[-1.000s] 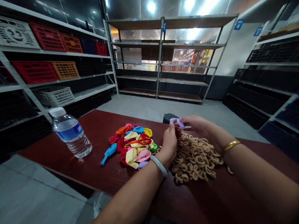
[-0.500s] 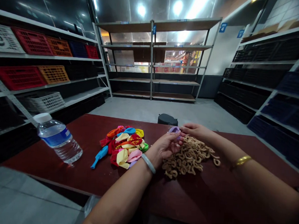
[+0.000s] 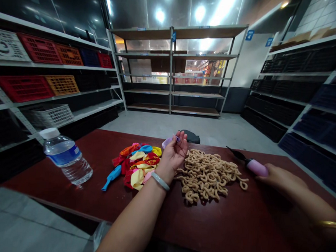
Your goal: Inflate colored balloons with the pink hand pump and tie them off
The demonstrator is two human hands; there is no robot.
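My left hand (image 3: 176, 151) is raised above the table between two piles, palm up, with a purple balloon (image 3: 168, 142) pinched at the thumb and its rolled mouth showing. My right hand (image 3: 276, 176), over the table's right side, grips a tool (image 3: 257, 167) with a pink-purple handle and a dark pointed end aimed left. Left of my left hand lies a pile of colourful deflated balloons (image 3: 137, 179). Between my hands spreads a heap of tan curled pieces (image 3: 207, 175).
A water bottle (image 3: 66, 155) with a white cap stands at the left of the dark red table (image 3: 94, 197). Beyond the table is a black object (image 3: 191, 137) on the floor. Shelves with crates (image 3: 38, 88) line the left; more racks stand behind and right.
My hands have parted. The left has moved left with the purple balloon, its fingers raised; the right has moved right and now holds the pink-handled tool.
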